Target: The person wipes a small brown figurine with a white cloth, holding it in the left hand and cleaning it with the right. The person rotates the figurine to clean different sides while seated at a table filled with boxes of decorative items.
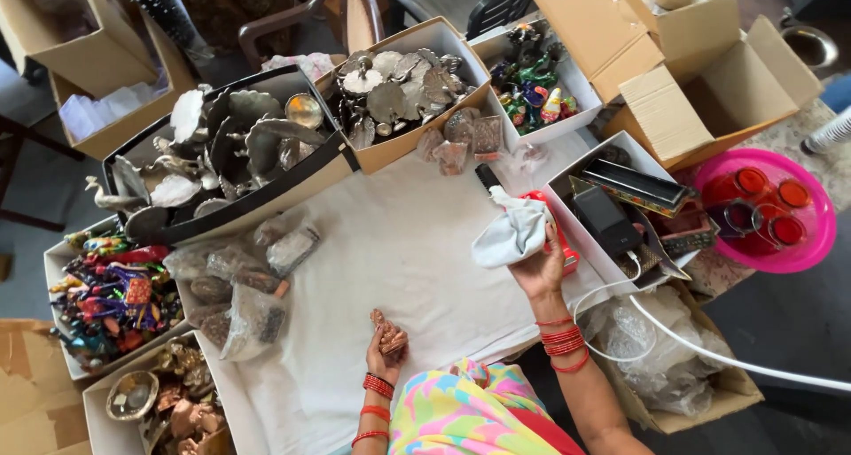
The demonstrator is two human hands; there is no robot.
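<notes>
My left hand (385, 353) clenches a small copper figurine (388, 331) at the white cloth's (399, 242) near edge, while my right hand (538, 264) grasps a bunched grey rag (511, 232).

Your left hand (386, 353) sat low and close to your body, palm up, fingers curled shut around a small figurine (388, 331), red bangles on the wrist. Your right hand (539, 264) was raised higher and further out, forearm angled up from the elbow, fingers gripping a white cloth (511, 232). Red bangles on that wrist too. Hands well apart.
</notes>
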